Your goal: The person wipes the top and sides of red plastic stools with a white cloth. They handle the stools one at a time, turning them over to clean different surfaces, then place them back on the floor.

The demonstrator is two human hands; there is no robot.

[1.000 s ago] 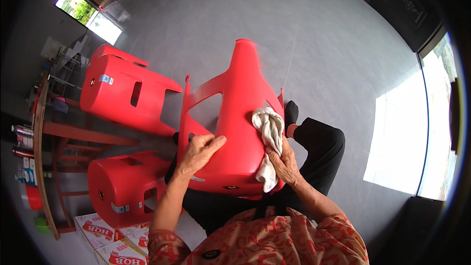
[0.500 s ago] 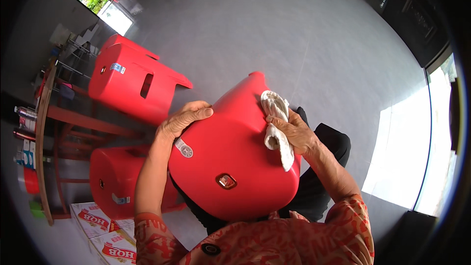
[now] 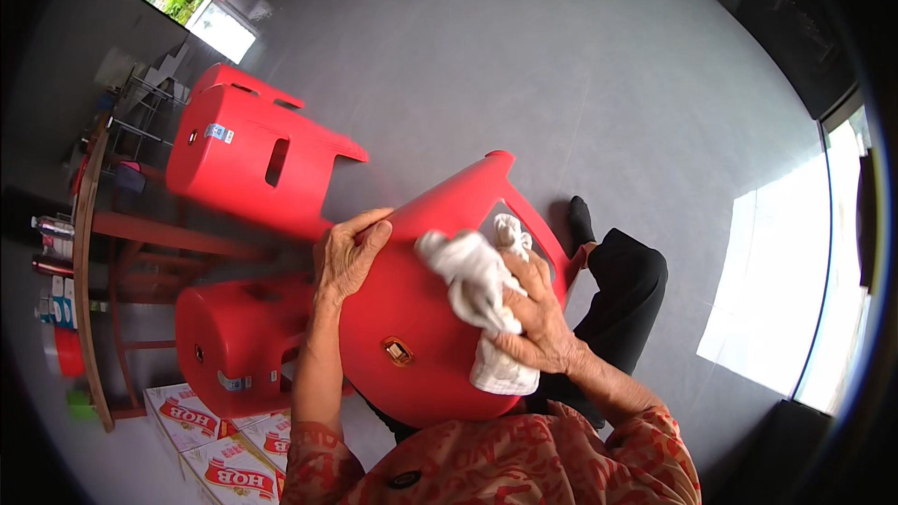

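A red plastic stool (image 3: 430, 318) is tilted on my lap, its small gold-rimmed emblem towards me and a cut-out on its far right side. My left hand (image 3: 348, 257) grips the stool's left edge, fingers curled with the thumb on top. In my right hand (image 3: 543, 323) is a bunched white cloth (image 3: 477, 285), pressed against the stool's surface near the cut-out. The cloth is partly blurred, and one end hangs below my fingers.
Two more red stools, one farther off (image 3: 253, 154) and one nearer (image 3: 234, 346), stand to the left. A wooden table (image 3: 86, 271) holding bottles and small packs runs along the left side. White-and-red cartons (image 3: 220, 454) lie at the lower left. Bright daylight falls on the right.
The stool on my lap has turned, bringing its cut-out into sight and taking its round sticker out of view. My right hand and the cloth have moved left and lower across it.
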